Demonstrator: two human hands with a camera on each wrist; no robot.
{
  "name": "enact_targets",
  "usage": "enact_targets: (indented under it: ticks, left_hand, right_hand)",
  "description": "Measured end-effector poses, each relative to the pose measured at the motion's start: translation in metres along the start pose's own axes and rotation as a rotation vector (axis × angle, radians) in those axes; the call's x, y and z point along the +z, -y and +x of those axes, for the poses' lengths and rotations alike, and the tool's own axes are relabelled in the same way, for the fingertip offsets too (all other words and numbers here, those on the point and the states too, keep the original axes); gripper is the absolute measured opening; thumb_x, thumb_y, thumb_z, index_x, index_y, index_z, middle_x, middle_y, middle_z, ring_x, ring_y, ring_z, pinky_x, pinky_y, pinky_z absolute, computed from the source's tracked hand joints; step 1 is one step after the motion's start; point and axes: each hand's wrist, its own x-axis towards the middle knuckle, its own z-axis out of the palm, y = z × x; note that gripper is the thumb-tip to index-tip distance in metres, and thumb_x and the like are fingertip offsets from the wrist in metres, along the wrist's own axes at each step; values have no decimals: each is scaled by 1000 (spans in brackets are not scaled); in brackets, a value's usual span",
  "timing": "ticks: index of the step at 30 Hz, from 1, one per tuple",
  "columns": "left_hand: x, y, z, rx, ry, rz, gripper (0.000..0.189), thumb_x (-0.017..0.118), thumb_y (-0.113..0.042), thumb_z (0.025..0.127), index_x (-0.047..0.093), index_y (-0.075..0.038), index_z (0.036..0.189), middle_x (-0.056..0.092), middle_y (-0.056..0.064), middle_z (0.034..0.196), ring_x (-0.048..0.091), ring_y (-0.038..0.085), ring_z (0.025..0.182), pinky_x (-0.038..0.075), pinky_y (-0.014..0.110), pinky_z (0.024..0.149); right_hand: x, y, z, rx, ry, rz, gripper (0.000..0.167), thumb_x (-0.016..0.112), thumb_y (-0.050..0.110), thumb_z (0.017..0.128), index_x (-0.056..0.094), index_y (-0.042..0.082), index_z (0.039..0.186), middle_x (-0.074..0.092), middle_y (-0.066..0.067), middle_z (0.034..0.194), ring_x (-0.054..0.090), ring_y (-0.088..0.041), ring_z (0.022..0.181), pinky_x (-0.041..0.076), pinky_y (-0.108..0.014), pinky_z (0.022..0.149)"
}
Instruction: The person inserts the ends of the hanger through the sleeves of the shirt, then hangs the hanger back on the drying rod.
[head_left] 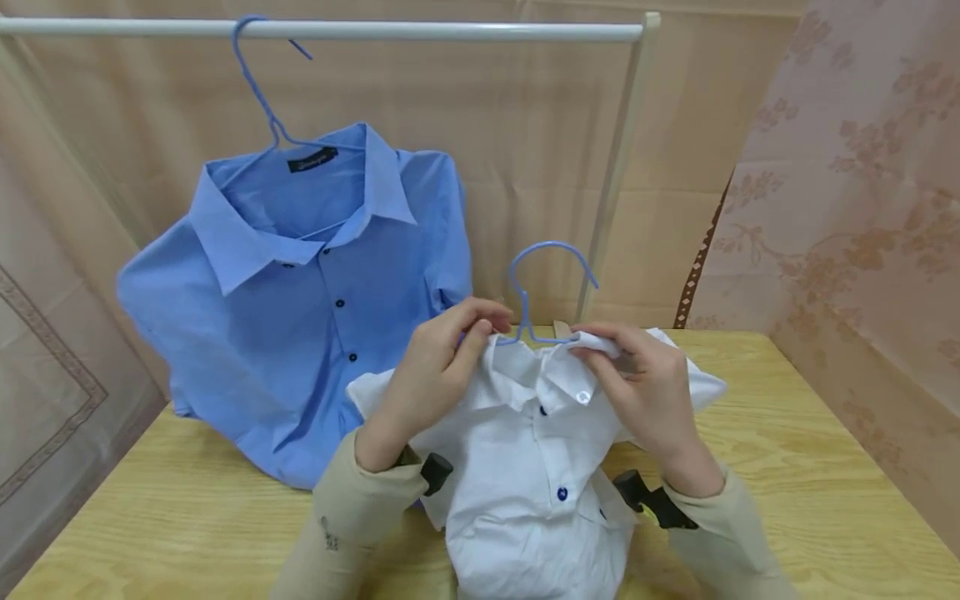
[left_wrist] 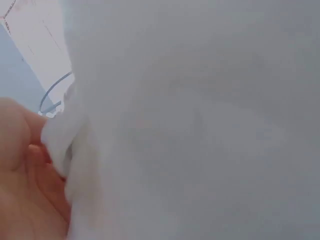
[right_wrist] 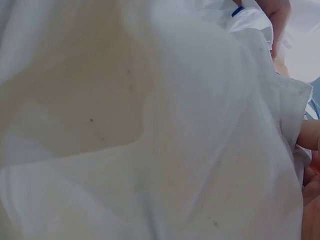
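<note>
A white shirt (head_left: 517, 467) hangs from a blue wire hanger (head_left: 552, 244) whose hook rises free above its collar. My left hand (head_left: 431, 375) pinches the left side of the shirt's collar between thumb and fingers, close to the hanger's neck. On the other side, my right hand (head_left: 648, 383) pinches the folded collar edge. The shirt's front shows dark buttons, and its lower part bunches toward me. White cloth fills most of both wrist views, with the left fingers (left_wrist: 35, 165) at its edge in one and the right fingers (right_wrist: 310, 135) in the other.
A blue shirt (head_left: 277, 333) on another blue wire hanger (head_left: 258, 87) hangs from a white rail (head_left: 450, 31) at the back left. A wooden table (head_left: 787, 467) lies beneath. Beige curtains (head_left: 540, 125) and a patterned cloth (head_left: 862, 167) stand behind and at the right.
</note>
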Motion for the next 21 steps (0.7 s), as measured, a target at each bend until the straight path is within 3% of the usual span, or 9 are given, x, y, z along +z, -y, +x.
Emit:
enact_targets:
  ticks: [5, 9, 12, 15, 21]
  left_hand:
    - [-7, 7, -2, -105, 107, 103, 22, 48, -26, 94, 63, -14, 105, 64, -4, 95, 56, 7, 83, 46, 25, 73]
    - [-11, 11, -3, -114, 82, 85, 16, 55, -26, 91, 67, -15, 91, 61, -6, 85, 51, 7, 71, 43, 24, 65]
    - [-12, 11, -3, -90, -4, 62, 13, 60, -23, 88, 67, -13, 87, 62, -4, 81, 52, 7, 68, 43, 23, 62]
    - [-13, 13, -2, -64, -131, 54, 13, 62, -21, 87, 67, -10, 84, 63, -1, 79, 53, 7, 69, 43, 22, 62]
    - [-18, 19, 1, -35, -393, 14, 14, 62, -15, 86, 68, -3, 82, 63, 6, 75, 53, 11, 66, 41, 18, 58]
  right_hand:
    - [-1, -2, 0, 19, -18, 7, 23, 71, -11, 69, 69, -1, 89, 70, -9, 82, 60, 3, 80, 44, -8, 69]
    - [-1, -4, -1, 49, -43, 6, 21, 70, -12, 69, 68, -3, 88, 69, -12, 82, 59, 5, 82, 45, -8, 70]
    - [-2, -7, 0, 75, -84, 27, 21, 70, -13, 70, 67, -4, 89, 69, -14, 84, 60, 5, 83, 46, -9, 72]
    - [-4, -9, 1, 101, -132, 21, 20, 69, -12, 70, 67, -5, 89, 68, -14, 85, 60, 4, 84, 46, -10, 74]
    - [-11, -14, 4, 162, -216, 56, 17, 66, -11, 75, 64, -8, 91, 65, 11, 88, 60, 0, 80, 45, -13, 74]
